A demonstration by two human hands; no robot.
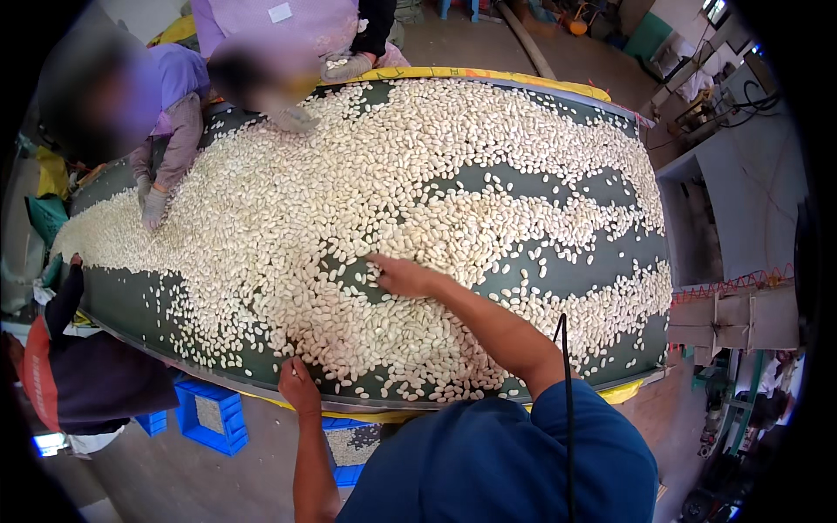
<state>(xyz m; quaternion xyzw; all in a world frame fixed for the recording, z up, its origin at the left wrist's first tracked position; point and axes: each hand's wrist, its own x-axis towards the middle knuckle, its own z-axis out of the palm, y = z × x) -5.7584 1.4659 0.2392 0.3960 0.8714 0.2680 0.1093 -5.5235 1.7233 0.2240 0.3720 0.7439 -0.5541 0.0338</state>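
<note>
White cocoons (366, 200) cover the green belt (558, 270); right hand (401, 277) lies flat mid-belt, left hand (299, 385) curled at the 6 o'clock edge, bare strips at 3 o'clock.

Two bare hands belong to the person: the left hand (299, 386) at the near edge of one wide dark green sorting table (131, 305), the right hand (403, 276) flat farther in. Around both hands lie small white oval cocoons (418, 157), far too many to count, spread in several wavy bands. Below the left hand stand three blue plastic crates (212, 420), one partly hidden. Beyond the hands, two gloved hands of other people (153, 207) rest on the cocoons; a third shows only blurred.
</note>
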